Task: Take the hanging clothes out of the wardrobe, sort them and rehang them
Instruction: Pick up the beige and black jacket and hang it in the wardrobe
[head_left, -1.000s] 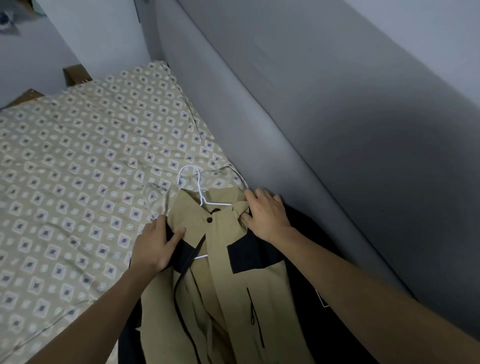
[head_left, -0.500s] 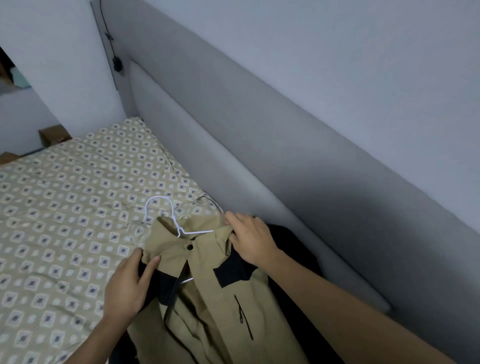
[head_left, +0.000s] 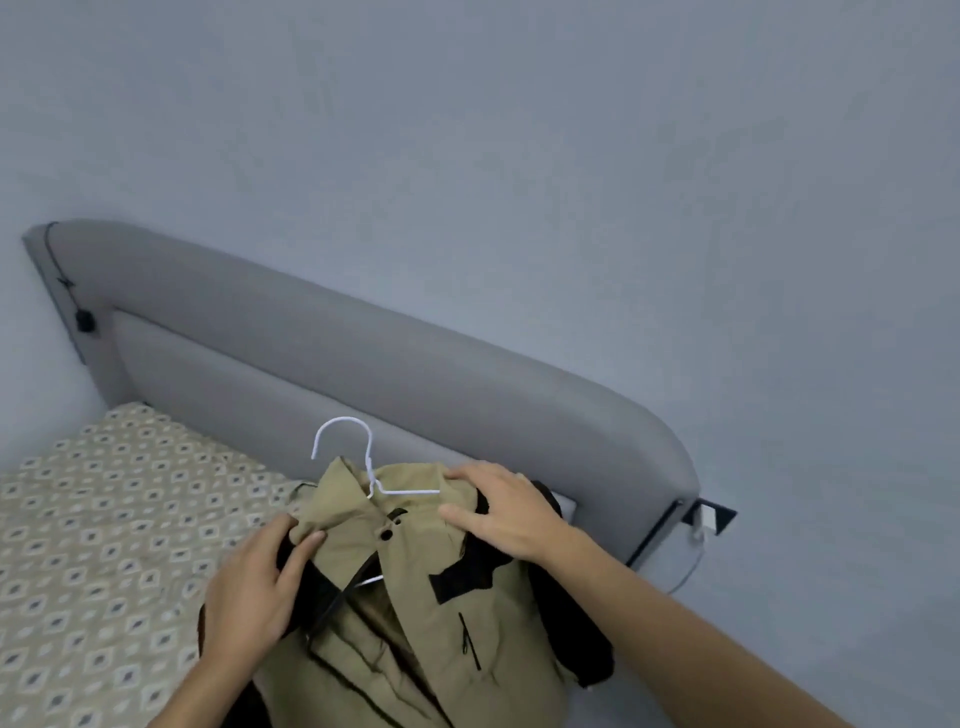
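Observation:
A tan jacket with black panels hangs on a white wire hanger, raised above the bed with the hook pointing up. My left hand grips the jacket's left shoulder, thumb over the tan collar edge. My right hand holds the right shoulder, fingers curled over the top of the fabric. The jacket's lower part runs out of the frame at the bottom.
A bed with a beige patterned sheet lies at the lower left. A grey padded headboard runs behind the jacket against a pale wall. A black cable with a switch hangs at the headboard's left end; a wire and bracket sit at its right end.
Both hands have lifted the jacket and hanger off the bed. The view has tilted up, showing the whole headboard and more wall.

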